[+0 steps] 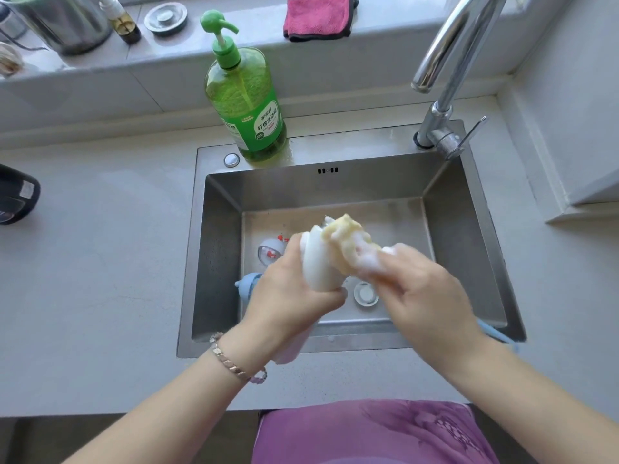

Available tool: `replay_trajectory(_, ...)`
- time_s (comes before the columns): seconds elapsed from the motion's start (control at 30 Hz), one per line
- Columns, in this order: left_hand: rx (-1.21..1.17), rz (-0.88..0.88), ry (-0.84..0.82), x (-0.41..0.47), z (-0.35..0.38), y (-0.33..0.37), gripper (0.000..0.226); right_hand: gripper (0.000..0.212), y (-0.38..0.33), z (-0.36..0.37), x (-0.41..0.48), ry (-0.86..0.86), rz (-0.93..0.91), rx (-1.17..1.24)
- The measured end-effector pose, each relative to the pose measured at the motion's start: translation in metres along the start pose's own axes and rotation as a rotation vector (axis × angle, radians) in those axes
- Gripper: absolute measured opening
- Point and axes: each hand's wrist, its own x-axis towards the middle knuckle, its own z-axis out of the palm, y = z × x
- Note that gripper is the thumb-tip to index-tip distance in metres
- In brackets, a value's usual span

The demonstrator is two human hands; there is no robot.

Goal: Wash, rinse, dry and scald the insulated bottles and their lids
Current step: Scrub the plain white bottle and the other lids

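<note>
View from above a steel sink (pixel 219 249) in the centre of the frame, set into a pale grey counter (pixel 100 279). Over the basin a person's left hand (pixel 291 296) is wrapped around the middle of a white bottle (pixel 318 262), which tilts with its top pointing away, toward the back of the sink. The right hand (pixel 428 296), fingers curled and coated in foam, clutches a soapy yellow sponge (pixel 348 244) pressed against the bottle's upper end.

On the sink floor, left of the hands, lie a blue bottle (pixel 248 284) and a clear domed lid (pixel 271 251) with red marks. A small round white lid (pixel 365 294) sits between the two hands.

A green bottle of dish soap (pixel 246 105) with a pump stands on the sink's back rim. A chrome tap (pixel 445 61) rises at upper right, with no water visible. A pink cloth (pixel 318 16) lies on the ledge at top centre.

The bottle looks rigid, and its lather probably makes it slippery. It likely needs a full wrap-around grasp at mid-body, as here, rather than a fingertip pinch. Its weight cannot be judged. The lids look small and light, and are probably easiest to pick up by their rims. Washing appears to be under way; rinsing, drying and scalding are yet to come.
</note>
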Motion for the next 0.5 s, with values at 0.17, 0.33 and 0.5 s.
replay_trajectory(0.17,0.064,0.021,0.060,0.001,-0.002,0.002,0.053,0.025,0.000,0.005,0.022,-0.018,0.188,-0.031)
replay_trajectory(0.33,0.399,0.169,0.135,-0.002,-0.001,-0.007,0.061,0.032,-0.006,0.000,0.015,-0.032,0.106,-0.173)
replay_trajectory(0.5,0.618,0.365,0.177,0.002,-0.001,-0.019,0.075,0.041,0.000,-0.007,0.030,-0.178,0.074,-0.335)
